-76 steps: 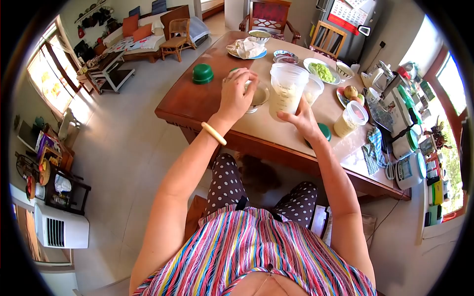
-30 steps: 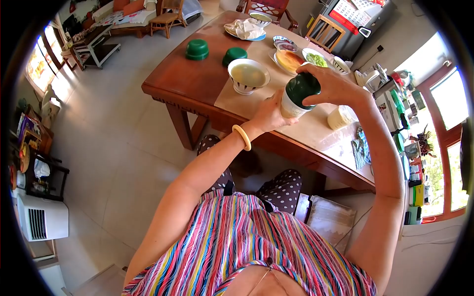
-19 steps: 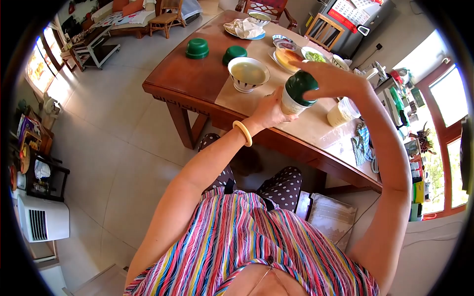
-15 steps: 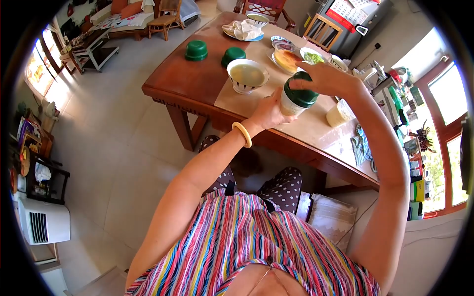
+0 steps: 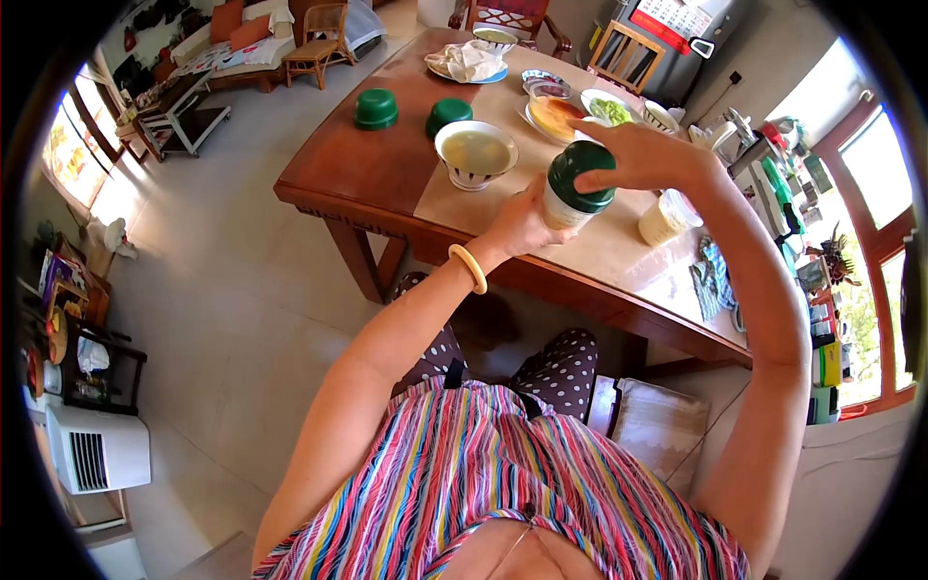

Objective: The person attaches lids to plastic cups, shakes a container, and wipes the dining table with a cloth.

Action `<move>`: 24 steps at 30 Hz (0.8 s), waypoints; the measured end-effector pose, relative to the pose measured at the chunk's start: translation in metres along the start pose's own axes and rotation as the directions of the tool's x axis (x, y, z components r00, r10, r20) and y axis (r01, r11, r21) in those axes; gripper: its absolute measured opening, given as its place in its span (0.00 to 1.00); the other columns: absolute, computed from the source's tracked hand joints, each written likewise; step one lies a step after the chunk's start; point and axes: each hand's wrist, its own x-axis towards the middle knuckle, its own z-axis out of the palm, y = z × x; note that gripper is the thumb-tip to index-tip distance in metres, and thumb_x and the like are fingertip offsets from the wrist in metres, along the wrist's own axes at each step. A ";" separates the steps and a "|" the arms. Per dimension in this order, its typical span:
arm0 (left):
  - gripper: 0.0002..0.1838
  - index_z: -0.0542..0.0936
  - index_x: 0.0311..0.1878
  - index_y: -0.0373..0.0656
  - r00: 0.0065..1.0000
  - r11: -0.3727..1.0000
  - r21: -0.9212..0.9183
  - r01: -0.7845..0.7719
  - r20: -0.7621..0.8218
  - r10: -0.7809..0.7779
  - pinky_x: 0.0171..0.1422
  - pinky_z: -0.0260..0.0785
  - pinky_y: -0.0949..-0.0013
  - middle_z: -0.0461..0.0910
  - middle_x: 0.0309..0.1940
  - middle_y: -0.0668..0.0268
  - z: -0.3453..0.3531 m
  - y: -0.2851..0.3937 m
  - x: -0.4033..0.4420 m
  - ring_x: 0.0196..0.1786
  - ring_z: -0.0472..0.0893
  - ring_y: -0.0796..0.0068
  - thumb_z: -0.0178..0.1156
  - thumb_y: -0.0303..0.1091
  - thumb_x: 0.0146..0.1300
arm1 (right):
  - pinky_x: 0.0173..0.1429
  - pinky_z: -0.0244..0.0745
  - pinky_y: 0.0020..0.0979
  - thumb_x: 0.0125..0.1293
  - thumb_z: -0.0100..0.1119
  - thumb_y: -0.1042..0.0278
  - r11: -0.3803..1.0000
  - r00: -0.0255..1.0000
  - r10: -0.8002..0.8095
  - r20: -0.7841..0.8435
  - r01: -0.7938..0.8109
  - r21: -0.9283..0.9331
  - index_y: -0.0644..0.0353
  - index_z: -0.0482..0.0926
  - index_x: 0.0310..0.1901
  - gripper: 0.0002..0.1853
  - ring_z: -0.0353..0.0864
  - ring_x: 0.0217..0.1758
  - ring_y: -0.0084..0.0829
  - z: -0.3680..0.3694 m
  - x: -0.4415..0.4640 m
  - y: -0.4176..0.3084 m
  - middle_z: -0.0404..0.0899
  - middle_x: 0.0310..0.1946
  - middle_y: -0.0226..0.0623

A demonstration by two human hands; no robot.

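A tub with pale contents [image 5: 563,214] is gripped low on its side by my left hand [image 5: 522,224], its fingers wrapped around it. A dark green screw lid [image 5: 572,166] sits on the tub. From above, my right hand [image 5: 650,158] clasps this lid, with the thumb on the near side and the fingers over the far side. To the left of the tub stands a patterned bowl of clear soup [image 5: 477,155]. A second clear tub with pale contents [image 5: 667,218] is on the right, below my right forearm.
Two green lids [image 5: 375,108] [image 5: 448,114] lie on the wooden table [image 5: 329,159]. Farther back are a cloth on a blue plate [image 5: 468,62], a yellow round food [image 5: 555,118] and a bowl of greens [image 5: 607,108]. A checked cloth [image 5: 712,280] lies by the right edge.
My right hand has turned on the green lid, and its thumb now shows lower on the near side. The tub stays in my left hand. The view has shifted slightly.
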 end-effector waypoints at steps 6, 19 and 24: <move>0.50 0.59 0.69 0.43 0.977 0.985 -0.098 0.140 0.176 -0.121 0.64 0.67 0.58 0.75 0.58 0.54 -0.012 0.009 0.004 0.60 0.76 0.54 0.75 0.44 0.44 | 0.53 0.75 0.48 0.58 0.61 0.38 0.985 0.934 -0.172 -0.314 0.173 -0.026 0.56 0.68 0.63 0.38 0.80 0.48 0.53 0.050 0.005 0.023 0.74 0.52 0.53; 0.35 0.68 0.51 0.38 0.944 0.969 0.226 -0.103 -0.284 0.167 0.45 0.72 0.51 0.82 0.36 0.54 0.030 0.007 -0.008 0.39 0.81 0.48 0.76 0.41 0.42 | 0.47 0.78 0.47 0.61 0.59 0.41 0.944 0.675 0.311 -0.668 -0.299 0.138 0.60 0.76 0.52 0.30 0.83 0.41 0.54 0.088 0.016 -0.018 0.81 0.41 0.55; 0.40 0.66 0.57 0.39 0.949 0.945 0.326 -0.030 -0.288 0.129 0.48 0.65 0.51 0.78 0.44 0.56 0.039 0.001 -0.011 0.44 0.79 0.51 0.76 0.43 0.41 | 0.46 0.80 0.44 0.60 0.56 0.39 0.923 0.646 0.367 -0.669 -0.341 0.176 0.64 0.78 0.48 0.31 0.84 0.43 0.51 0.089 0.015 -0.024 0.82 0.39 0.58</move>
